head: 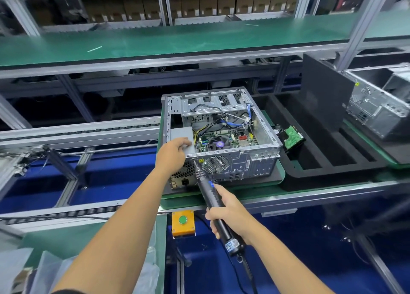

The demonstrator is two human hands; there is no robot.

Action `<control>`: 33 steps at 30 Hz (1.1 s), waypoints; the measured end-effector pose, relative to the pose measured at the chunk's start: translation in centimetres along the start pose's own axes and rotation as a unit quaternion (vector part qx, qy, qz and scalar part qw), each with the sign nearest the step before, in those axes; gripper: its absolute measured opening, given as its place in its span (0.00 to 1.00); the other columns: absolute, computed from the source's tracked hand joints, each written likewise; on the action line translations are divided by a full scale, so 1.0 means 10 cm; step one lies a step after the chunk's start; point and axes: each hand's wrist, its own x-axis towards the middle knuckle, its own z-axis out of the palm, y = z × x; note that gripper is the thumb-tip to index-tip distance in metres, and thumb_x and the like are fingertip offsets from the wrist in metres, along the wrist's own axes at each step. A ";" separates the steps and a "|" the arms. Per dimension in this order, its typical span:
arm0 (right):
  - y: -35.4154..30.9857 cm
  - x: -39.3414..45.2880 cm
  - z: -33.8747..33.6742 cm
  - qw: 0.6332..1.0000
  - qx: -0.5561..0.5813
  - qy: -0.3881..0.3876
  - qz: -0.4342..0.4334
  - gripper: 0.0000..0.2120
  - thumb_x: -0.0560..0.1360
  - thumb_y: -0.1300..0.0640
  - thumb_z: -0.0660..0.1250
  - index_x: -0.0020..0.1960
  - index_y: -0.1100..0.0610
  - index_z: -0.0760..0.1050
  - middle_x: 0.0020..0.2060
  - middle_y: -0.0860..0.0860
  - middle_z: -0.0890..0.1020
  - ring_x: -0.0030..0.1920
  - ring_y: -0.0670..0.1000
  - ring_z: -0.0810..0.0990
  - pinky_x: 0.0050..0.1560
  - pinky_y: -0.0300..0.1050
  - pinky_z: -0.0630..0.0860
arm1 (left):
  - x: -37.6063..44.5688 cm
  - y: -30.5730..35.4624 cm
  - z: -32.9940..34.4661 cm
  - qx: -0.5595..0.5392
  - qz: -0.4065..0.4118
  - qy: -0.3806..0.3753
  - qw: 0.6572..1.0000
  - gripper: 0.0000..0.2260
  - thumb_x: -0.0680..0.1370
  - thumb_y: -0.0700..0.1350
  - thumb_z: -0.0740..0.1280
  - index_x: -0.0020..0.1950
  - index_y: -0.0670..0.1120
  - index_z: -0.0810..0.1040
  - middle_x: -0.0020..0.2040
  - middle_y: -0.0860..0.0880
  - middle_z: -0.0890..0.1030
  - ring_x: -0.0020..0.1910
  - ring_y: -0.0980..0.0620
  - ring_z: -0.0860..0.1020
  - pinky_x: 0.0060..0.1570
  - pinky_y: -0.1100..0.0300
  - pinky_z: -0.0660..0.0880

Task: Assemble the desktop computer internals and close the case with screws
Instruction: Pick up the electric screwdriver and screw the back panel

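computer case [221,134] sits on a pallet [280,174], hard drive [292,137] just right, push-button box [183,222] in front.

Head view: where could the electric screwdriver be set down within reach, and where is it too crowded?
Bare room: the green mat shelf above the conveyor, and the empty slots of the black foam tray right of the open silver computer case. Crowded: the case interior, full of cables and boards, with the left hand on the grey power supply.

The left hand [175,148] covers the near corner of the power supply [182,136], so its fingertips' contact isn't clear. Screwdriver [213,196] tip at the case [221,138] rear, mid-frame, too small to show any screw. Second case [381,103] cut off by right edge; boxes [199,3] at top blurred.
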 end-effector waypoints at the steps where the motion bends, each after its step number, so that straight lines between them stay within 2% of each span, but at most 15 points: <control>1: 0.00 0.00 0.01 1.000 -0.001 0.001 -0.001 0.40 0.71 0.66 0.68 0.77 0.45 0.58 0.41 0.55 0.79 0.31 0.54 0.77 0.30 0.47 0.76 | 0.00 0.00 0.00 0.001 0.001 0.001 1.000 0.18 0.81 0.37 0.54 0.59 0.53 0.80 0.68 0.58 0.75 0.60 0.51 0.76 0.36 0.64 0.68; 5: -0.01 -0.01 0.05 1.000 0.001 0.006 -0.007 0.37 0.71 0.66 0.68 0.74 0.43 0.62 0.39 0.55 0.79 0.30 0.54 0.77 0.30 0.47 0.76 | -0.03 0.00 0.00 0.012 0.008 0.007 1.000 0.17 0.82 0.38 0.54 0.60 0.53 0.79 0.68 0.58 0.75 0.57 0.49 0.77 0.36 0.63 0.68; 11: -0.04 -0.01 0.15 1.000 0.010 0.020 -0.016 0.31 0.71 0.66 0.68 0.59 0.34 0.64 0.44 0.59 0.78 0.31 0.54 0.77 0.31 0.48 0.77 | -0.04 0.00 0.00 0.018 0.012 0.009 1.000 0.17 0.82 0.39 0.54 0.61 0.53 0.79 0.68 0.59 0.74 0.57 0.50 0.78 0.34 0.67 0.66; 13: -0.06 -0.01 0.19 0.999 0.012 0.020 -0.023 0.29 0.71 0.66 0.68 0.54 0.32 0.66 0.43 0.59 0.76 0.31 0.54 0.77 0.30 0.48 0.77 | -0.04 0.00 0.01 0.015 0.012 0.005 1.000 0.17 0.82 0.39 0.54 0.61 0.53 0.79 0.68 0.59 0.74 0.59 0.51 0.76 0.36 0.64 0.68; 16: -0.06 0.00 0.24 0.999 0.005 0.027 -0.026 0.28 0.72 0.66 0.68 0.61 0.37 0.67 0.40 0.58 0.75 0.30 0.55 0.75 0.31 0.49 0.76 | -0.04 -0.01 0.01 0.016 0.011 0.003 1.000 0.18 0.82 0.39 0.54 0.62 0.53 0.78 0.68 0.59 0.74 0.63 0.52 0.74 0.43 0.61 0.70; 18: -0.07 0.00 0.25 0.999 0.002 0.032 -0.025 0.29 0.73 0.66 0.68 0.65 0.41 0.65 0.40 0.57 0.75 0.31 0.56 0.75 0.32 0.49 0.76 | -0.04 -0.01 0.01 0.017 0.012 0.004 1.000 0.18 0.82 0.39 0.53 0.62 0.53 0.78 0.68 0.59 0.74 0.63 0.53 0.74 0.43 0.61 0.69; 25: -0.09 -0.01 0.31 0.999 -0.011 0.049 -0.011 0.32 0.73 0.65 0.67 0.70 0.44 0.62 0.44 0.59 0.75 0.31 0.55 0.76 0.32 0.49 0.77 | -0.05 -0.01 0.02 0.022 0.008 0.006 1.000 0.18 0.81 0.38 0.53 0.62 0.53 0.78 0.68 0.60 0.74 0.64 0.53 0.74 0.44 0.62 0.69; 29: -0.11 -0.02 0.35 0.999 -0.002 0.051 -0.007 0.31 0.72 0.65 0.68 0.70 0.44 0.62 0.44 0.59 0.76 0.30 0.54 0.76 0.32 0.48 0.77 | -0.06 0.00 0.01 0.019 0.010 0.003 1.000 0.18 0.82 0.39 0.54 0.62 0.53 0.78 0.68 0.59 0.74 0.65 0.53 0.73 0.47 0.61 0.70; 33: -0.13 -0.03 0.36 0.999 0.009 0.048 -0.008 0.26 0.71 0.64 0.68 0.64 0.46 0.67 0.42 0.59 0.75 0.30 0.54 0.76 0.32 0.49 0.77 | -0.09 0.01 -0.02 0.005 0.015 -0.016 1.000 0.15 0.82 0.42 0.56 0.61 0.54 0.78 0.69 0.59 0.73 0.65 0.54 0.73 0.51 0.59 0.71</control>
